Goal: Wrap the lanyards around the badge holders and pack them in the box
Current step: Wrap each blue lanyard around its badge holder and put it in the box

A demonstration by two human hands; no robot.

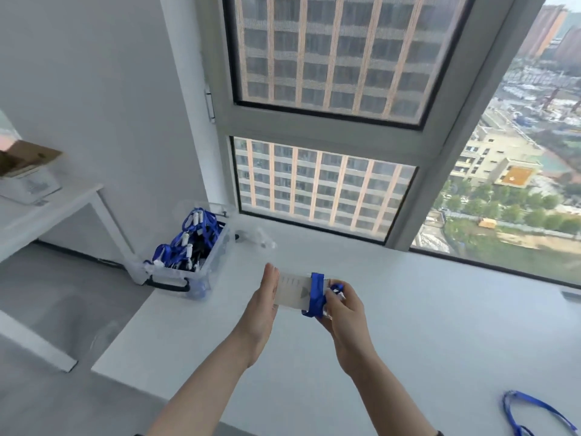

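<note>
one badge holder (294,292), clear, is held at frame centre above a white ledge (408,325), with a blue lanyard (316,294) wound round its right end. left hand (265,297): fingers straight, laid flat against its left edge. right hand (342,313): lanyard pinched against the holder. box (217,250), centre left: filled with blue lanyards. second lanyard (528,413): laid loose at lower right.

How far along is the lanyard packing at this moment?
Done: the clear box already holds a heap of blue-lanyard badges. In hand: a badge holder with its lanyard wound around one end, left hand flat against it, right hand pinching the wrap. Left: packing this one, plus a loose lanyard on the white surface.
</note>
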